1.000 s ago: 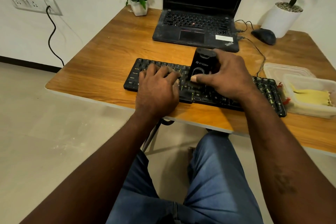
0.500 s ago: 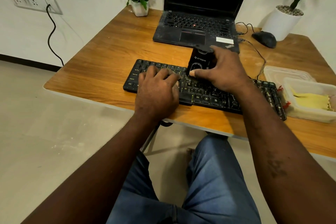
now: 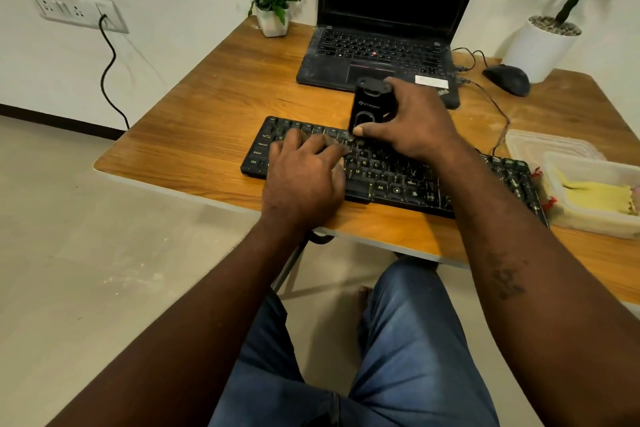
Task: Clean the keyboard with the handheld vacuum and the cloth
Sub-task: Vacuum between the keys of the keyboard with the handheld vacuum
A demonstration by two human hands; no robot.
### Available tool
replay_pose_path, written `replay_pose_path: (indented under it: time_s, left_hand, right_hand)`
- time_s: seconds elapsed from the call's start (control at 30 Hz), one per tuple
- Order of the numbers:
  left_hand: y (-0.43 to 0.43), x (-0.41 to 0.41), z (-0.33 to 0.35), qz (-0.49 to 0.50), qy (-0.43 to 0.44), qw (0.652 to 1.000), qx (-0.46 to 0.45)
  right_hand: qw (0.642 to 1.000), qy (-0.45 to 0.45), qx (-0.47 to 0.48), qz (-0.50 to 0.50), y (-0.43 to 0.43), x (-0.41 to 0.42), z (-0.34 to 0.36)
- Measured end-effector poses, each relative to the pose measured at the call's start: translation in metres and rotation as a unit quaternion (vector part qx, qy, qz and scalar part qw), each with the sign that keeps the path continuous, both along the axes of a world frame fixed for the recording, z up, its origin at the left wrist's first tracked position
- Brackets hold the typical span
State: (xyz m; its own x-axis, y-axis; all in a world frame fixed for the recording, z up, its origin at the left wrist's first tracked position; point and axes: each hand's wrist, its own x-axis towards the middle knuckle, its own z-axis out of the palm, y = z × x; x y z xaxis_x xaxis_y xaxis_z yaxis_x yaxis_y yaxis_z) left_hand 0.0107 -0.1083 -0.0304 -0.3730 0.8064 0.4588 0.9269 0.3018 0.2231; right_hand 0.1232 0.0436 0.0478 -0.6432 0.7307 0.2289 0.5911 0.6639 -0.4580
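A black keyboard (image 3: 391,175) lies near the front edge of the wooden table (image 3: 207,114). My right hand (image 3: 412,125) grips a black handheld vacuum (image 3: 369,104), which stands upright on the keyboard's top rows near the middle. My left hand (image 3: 304,177) rests flat on the left half of the keys, fingers spread. A yellow cloth (image 3: 595,198) lies in a clear plastic tub (image 3: 588,222) at the right end of the keyboard.
An open black laptop (image 3: 377,55) sits just behind the vacuum. A mouse (image 3: 507,79) and its cable lie at the back right beside a white plant pot (image 3: 538,48). A small flower pot (image 3: 272,22) stands at the back left. A tub lid (image 3: 550,144) lies behind the tub.
My right hand has slid the vacuum a little away from me, from the middle rows toward the keyboard's top rows. My left hand has stayed in place.
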Motion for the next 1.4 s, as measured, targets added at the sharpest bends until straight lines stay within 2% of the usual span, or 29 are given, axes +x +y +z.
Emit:
replay_pose_path:
  time_s: [0.1,0.17,0.3,0.5,0.67,0.97,1.17,1.4]
  left_hand:
    - [0.001,0.0,0.0,0.0,-0.004,1.0,0.003]
    - [0.001,0.0,0.0,0.002,-0.002,1.0,0.0]
    - [0.001,0.0,0.0,0.003,0.003,1.0,0.0]
    - [0.001,0.002,0.0,0.002,-0.004,1.0,0.007]
    - [0.002,0.0,0.001,0.008,-0.009,1.0,0.006]
    - [0.001,-0.002,0.0,0.003,-0.013,1.0,0.003]
    - [0.0,-0.003,-0.002,0.002,-0.01,1.0,0.004]
    - [0.0,0.0,0.001,-0.004,-0.015,1.0,0.01]
  right_hand:
    - [0.998,-0.013,0.019,-0.063,0.019,0.015,0.001]
    - [0.996,0.009,-0.002,-0.086,0.026,0.021,-0.001]
    - [0.994,0.059,-0.078,-0.054,0.023,0.013,-0.001]
    - [0.993,0.039,-0.108,-0.011,0.022,-0.011,0.001]
    - [0.991,0.001,-0.132,-0.026,0.037,0.015,0.006]
    - [0.989,-0.056,-0.099,-0.097,0.053,0.077,0.025]
    - [0.99,0.024,-0.112,-0.08,0.04,0.071,0.008]
    - [0.992,0.011,-0.104,-0.073,0.044,0.097,0.011]
